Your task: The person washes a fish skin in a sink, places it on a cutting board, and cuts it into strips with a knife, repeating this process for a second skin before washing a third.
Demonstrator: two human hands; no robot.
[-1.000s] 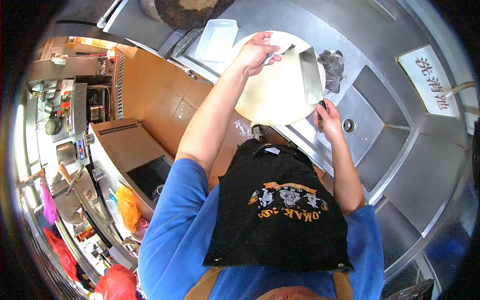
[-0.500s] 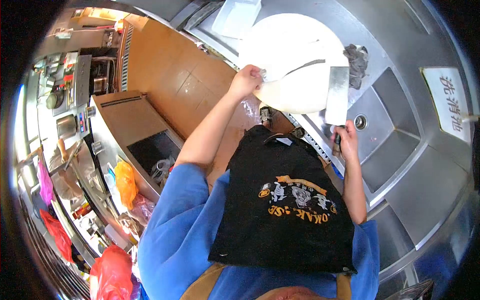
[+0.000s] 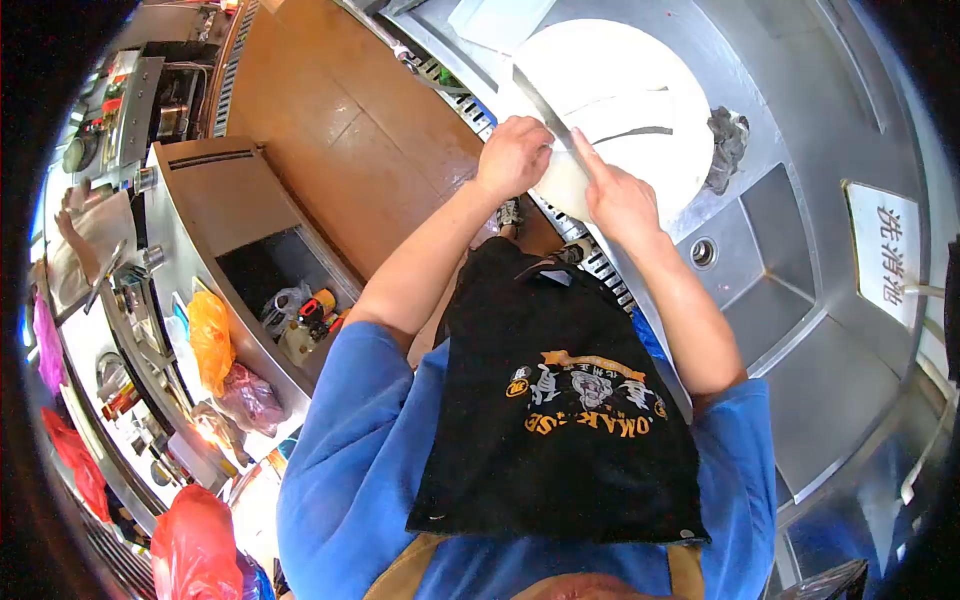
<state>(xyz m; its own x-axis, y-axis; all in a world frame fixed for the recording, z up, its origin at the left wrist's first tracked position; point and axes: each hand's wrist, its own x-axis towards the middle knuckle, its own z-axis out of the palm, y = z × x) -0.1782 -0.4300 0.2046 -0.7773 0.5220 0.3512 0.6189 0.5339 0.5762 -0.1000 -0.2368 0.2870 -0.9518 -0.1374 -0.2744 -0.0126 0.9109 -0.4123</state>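
Observation:
A round white cutting board [image 3: 650, 65] lies on the steel counter. My right hand [image 3: 622, 203] grips a cleaver [image 3: 545, 108], its index finger stretched along the blade. The blade stands on edge over the board's left part, tilted away from me. Close to the blade's left side is my left hand [image 3: 515, 157], its fingers curled and closed near the board's rim. What those fingers hold, if anything, is hidden. To the right of the blade, a flat whitish piece with dark edges [image 3: 625, 117] lies on the board.
A crumpled grey cloth [image 3: 728, 150] lies beside the board. A steel sink [image 3: 775, 250] with a drain is to the right, below a sign [image 3: 884, 253]. A white tray [image 3: 490, 22] stands behind. At left, an orange bag [image 3: 210, 340] hangs near a cabinet; another person's arm [image 3: 80, 240] shows.
My right hand has brought the cleaver from the board's right edge across to the left, beside my left hand. The view has shifted slightly.

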